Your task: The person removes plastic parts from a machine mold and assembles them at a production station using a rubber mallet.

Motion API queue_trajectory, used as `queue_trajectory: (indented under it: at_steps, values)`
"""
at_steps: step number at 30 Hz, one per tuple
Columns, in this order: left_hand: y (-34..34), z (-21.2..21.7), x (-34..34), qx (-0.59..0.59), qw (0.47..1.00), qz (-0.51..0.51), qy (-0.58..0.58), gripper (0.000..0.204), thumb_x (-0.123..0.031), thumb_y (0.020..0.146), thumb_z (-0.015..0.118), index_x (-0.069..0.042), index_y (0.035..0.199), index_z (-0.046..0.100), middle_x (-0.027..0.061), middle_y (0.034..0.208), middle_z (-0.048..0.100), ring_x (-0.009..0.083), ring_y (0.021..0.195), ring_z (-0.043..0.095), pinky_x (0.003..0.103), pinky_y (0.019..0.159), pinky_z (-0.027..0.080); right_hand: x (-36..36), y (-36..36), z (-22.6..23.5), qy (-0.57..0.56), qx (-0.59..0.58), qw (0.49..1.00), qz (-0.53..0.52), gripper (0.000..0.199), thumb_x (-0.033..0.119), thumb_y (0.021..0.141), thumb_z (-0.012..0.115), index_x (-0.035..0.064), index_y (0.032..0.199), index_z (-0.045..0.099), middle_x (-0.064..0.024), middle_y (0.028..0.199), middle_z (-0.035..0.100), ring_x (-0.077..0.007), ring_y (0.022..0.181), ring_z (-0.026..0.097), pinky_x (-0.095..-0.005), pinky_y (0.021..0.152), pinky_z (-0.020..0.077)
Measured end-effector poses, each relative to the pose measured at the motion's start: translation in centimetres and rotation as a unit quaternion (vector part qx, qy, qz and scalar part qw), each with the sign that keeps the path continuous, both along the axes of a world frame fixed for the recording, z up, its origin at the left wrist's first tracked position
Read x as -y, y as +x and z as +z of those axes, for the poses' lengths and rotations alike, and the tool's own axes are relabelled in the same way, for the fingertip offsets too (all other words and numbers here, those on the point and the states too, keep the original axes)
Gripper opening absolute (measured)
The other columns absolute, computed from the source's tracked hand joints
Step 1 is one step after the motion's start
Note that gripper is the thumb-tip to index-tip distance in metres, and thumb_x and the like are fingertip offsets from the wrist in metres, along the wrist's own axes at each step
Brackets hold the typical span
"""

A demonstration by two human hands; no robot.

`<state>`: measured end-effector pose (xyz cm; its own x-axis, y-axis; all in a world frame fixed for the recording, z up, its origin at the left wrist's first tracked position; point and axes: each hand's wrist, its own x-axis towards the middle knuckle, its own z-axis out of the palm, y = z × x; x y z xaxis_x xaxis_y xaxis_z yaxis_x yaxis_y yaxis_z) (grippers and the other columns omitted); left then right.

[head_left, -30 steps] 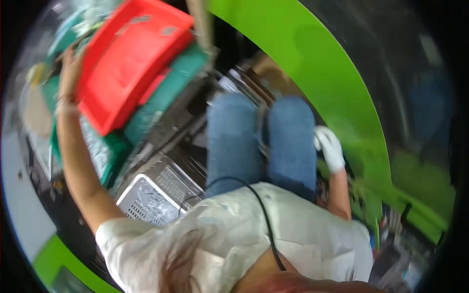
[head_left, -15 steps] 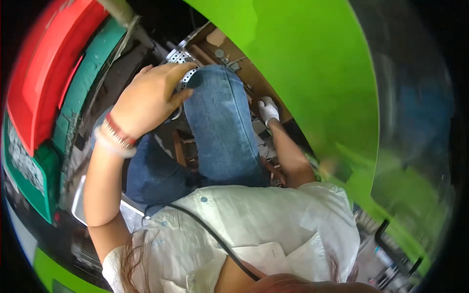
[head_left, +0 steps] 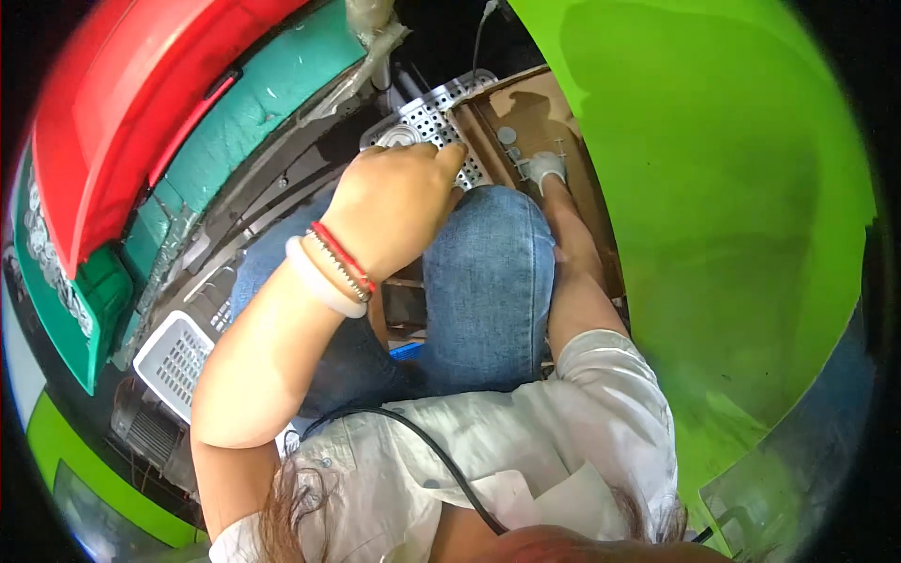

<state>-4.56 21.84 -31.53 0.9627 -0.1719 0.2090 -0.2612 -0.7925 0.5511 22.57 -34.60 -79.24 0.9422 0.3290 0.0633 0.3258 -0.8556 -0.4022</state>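
Note:
My left hand (head_left: 404,202), bare and with bracelets at the wrist, reaches past my knee to a perforated metal plate (head_left: 436,122). Its index finger stretches over the plate with the thumb apart; the other fingertips are hidden behind the hand. A round metal disc (head_left: 398,137) lies on the plate just beyond the knuckles. On the far side of my knee, my right hand (head_left: 546,169) in a white glove is down in a cardboard box (head_left: 587,202). It is at several small grey parts (head_left: 508,136) there; its fingers are too small to make out.
A large bright green panel (head_left: 713,188) walls off the right side. At the left rise a red machine cover (head_left: 113,141) and a teal padded edge (head_left: 253,103). A white plastic basket (head_left: 174,361) stands near my left elbow. A black cable (head_left: 422,446) crosses my shirt.
The view has shifted, bringing more of the plate and box into sight. My right hand has moved farther into the box, among the grey parts. My left hand has come farther over the plate.

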Motion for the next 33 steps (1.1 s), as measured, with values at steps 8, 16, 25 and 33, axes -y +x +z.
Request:
queue_trajectory:
  at_steps: [8, 16, 25, 33]
  values:
    - [-1.2, 0.5, -0.2, -0.161, 0.982, -0.067, 0.073, 0.032, -0.022, 0.085, 0.06, -0.004, 0.112, 0.057, 0.0184, 0.092, 0.065, 0.0336, 0.084, 0.064, 0.041, 0.072, 0.051, -17.5, -25.9, 22.5, 0.085, -0.188, 0.963, -0.174, 0.036, 0.034, 0.094, 0.043, 0.0048, 0.108, 0.06, -0.0129, 0.098, 0.067, -0.0348, 0.088, 0.062, -0.0421, 0.078, 0.0494]
    - [-1.3, 2.3, 4.3, -0.208, 0.965, -0.16, 0.017, 0.04, -0.024, 0.089, 0.058, -0.007, 0.124, 0.052, 0.0219, 0.097, 0.064, 0.036, 0.086, 0.063, 0.041, 0.075, 0.049, -6.0, -55.6, 46.4, 0.049, -0.265, 0.89, -0.367, 0.021, 0.02, 0.093, 0.052, 0.0063, 0.107, 0.059, -0.0146, 0.097, 0.066, -0.0301, 0.092, 0.063, -0.0362, 0.08, 0.0495]
    - [-1.4, 1.1, 3.9, -0.223, 0.95, -0.218, 0.012, 0.039, -0.021, 0.093, 0.055, -0.001, 0.126, 0.049, 0.0206, 0.117, 0.059, 0.0277, 0.11, 0.059, 0.033, 0.091, 0.045, 4.3, -90.7, 41.5, -0.053, -0.269, 0.723, -0.634, 0.028, 0.028, 0.094, 0.05, 0.0066, 0.108, 0.062, -0.0082, 0.086, 0.067, -0.023, 0.087, 0.063, -0.034, 0.081, 0.0479]
    - [-2.3, 0.1, 3.7, -0.235, 0.949, -0.196, 0.075, 0.041, -0.021, 0.089, 0.055, -0.005, 0.127, 0.049, 0.0235, 0.109, 0.062, 0.0375, 0.103, 0.059, 0.04, 0.086, 0.047, 4.2, -82.1, 38.2, 0.082, -0.43, 0.765, -0.472, 0.029, 0.029, 0.095, 0.044, 0.0158, 0.118, 0.055, -0.0066, 0.108, 0.063, -0.0193, 0.105, 0.056, -0.0416, 0.094, 0.0391]
